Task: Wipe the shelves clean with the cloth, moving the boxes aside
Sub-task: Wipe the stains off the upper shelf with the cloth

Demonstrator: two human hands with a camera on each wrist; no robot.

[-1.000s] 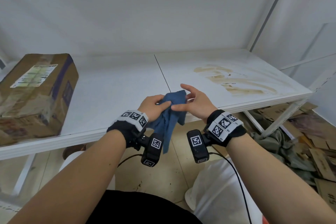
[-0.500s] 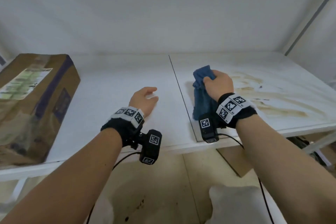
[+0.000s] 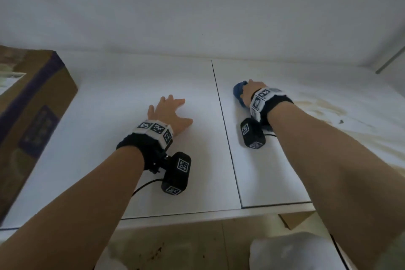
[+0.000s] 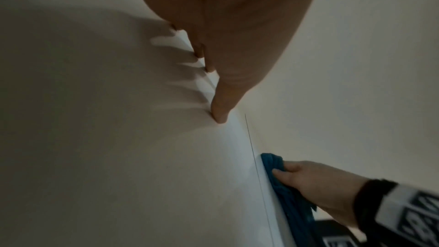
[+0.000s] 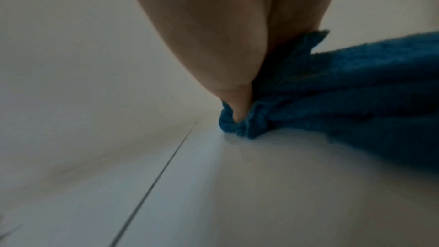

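A blue cloth (image 3: 237, 92) lies bunched on the white shelf (image 3: 131, 94), just right of the seam between the two shelf panels. My right hand (image 3: 249, 88) grips it from above and presses it on the panel; in the right wrist view the thumb (image 5: 237, 106) digs into the cloth (image 5: 344, 91). My left hand (image 3: 173, 106) rests flat on the left panel with fingers spread and holds nothing. The left wrist view shows its fingertips (image 4: 219, 115) on the shelf and the right hand (image 4: 320, 181) on the cloth (image 4: 272, 161). A brown cardboard box (image 3: 32, 105) stands at the shelf's left end.
Brown stains (image 3: 317, 105) streak the right panel, to the right of my right arm. The wall (image 3: 197, 6) closes the back of the shelf. A metal upright (image 3: 390, 63) stands at the far right. Below the front edge lie the floor and a piece of cardboard (image 3: 293, 219).
My right hand took the cloth from both hands and slid it back along the right panel. My left hand let go and spread flat on the left panel. The view moved closer.
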